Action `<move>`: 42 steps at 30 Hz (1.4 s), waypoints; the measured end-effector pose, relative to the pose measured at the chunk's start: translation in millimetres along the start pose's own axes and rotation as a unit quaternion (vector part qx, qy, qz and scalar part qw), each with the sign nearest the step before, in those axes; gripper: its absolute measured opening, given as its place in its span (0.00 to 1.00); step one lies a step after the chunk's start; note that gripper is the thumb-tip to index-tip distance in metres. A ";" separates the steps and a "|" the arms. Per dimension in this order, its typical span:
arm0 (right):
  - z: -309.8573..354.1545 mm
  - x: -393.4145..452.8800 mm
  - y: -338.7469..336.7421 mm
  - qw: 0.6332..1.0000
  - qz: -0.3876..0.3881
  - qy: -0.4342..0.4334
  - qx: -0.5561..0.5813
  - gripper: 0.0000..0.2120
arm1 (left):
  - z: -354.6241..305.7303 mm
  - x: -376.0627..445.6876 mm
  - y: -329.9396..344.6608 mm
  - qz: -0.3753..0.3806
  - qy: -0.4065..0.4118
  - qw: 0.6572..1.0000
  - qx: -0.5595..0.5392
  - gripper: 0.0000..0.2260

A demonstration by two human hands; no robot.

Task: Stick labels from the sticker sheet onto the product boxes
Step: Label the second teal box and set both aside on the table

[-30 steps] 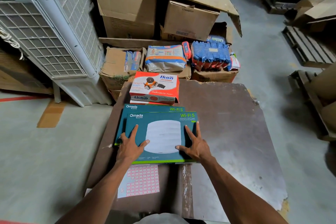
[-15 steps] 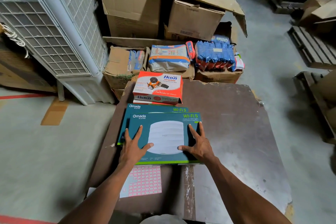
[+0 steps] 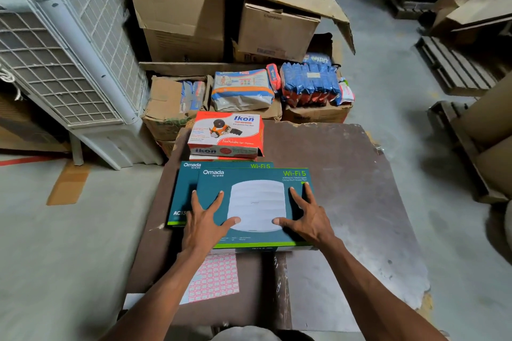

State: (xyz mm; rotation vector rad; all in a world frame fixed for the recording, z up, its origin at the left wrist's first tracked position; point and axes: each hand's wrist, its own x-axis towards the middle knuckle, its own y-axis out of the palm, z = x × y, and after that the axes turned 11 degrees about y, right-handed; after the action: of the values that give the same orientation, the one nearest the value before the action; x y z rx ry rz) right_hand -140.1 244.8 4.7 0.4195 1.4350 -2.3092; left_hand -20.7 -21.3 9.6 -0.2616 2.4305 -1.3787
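Left hand (image 3: 203,225) and right hand (image 3: 309,220) lie flat, fingers spread, grip apart, on top teal box (image 3: 256,205). Sticker sheet (image 3: 214,277) lies on tabletop (image 3: 346,202) beneath the left forearm.

Under my two flat hands the top teal box (image 3: 255,202) reads "Omada by tp-link" just beyond my left hand (image 3: 203,223) and "Wi-Fi 5" beyond my right hand (image 3: 307,219). The teal box beneath (image 3: 180,196) repeats "Omada" and "Wi-Fi 5", with "AC" beside my left wrist. Farther ahead, the red-and-white box (image 3: 225,133) says "Ikon" on top and front. Smaller print is unreadable.
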 end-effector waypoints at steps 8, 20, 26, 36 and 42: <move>-48.1 -6.8 -57.8 0.997 -0.063 0.022 0.035 0.58 | -67.9 15.0 13.7 -0.032 0.068 0.997 -0.036 0.39; -173.5 24.7 -150.5 0.992 -0.082 0.056 0.081 0.56 | -207.7 54.6 87.3 0.027 0.104 0.992 -0.067 0.42; -234.9 64.0 -153.1 0.992 -0.064 0.067 0.086 0.57 | -238.9 72.8 141.7 0.062 0.094 0.991 -0.074 0.45; -296.9 125.1 -134.0 0.990 -0.058 0.077 0.099 0.53 | -246.6 114.9 222.6 0.070 0.072 0.988 -0.115 0.44; -313.9 143.8 -131.8 0.991 -0.073 0.058 0.093 0.50 | -245.8 119.0 249.6 0.033 0.074 0.989 -0.126 0.43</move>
State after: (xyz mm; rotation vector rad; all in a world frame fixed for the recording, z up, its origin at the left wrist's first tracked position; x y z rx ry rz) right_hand -314.0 556.5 -91.4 0.5272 1.3478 -2.5864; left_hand -221.8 264.8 -111.0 -0.1410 2.7130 -1.0972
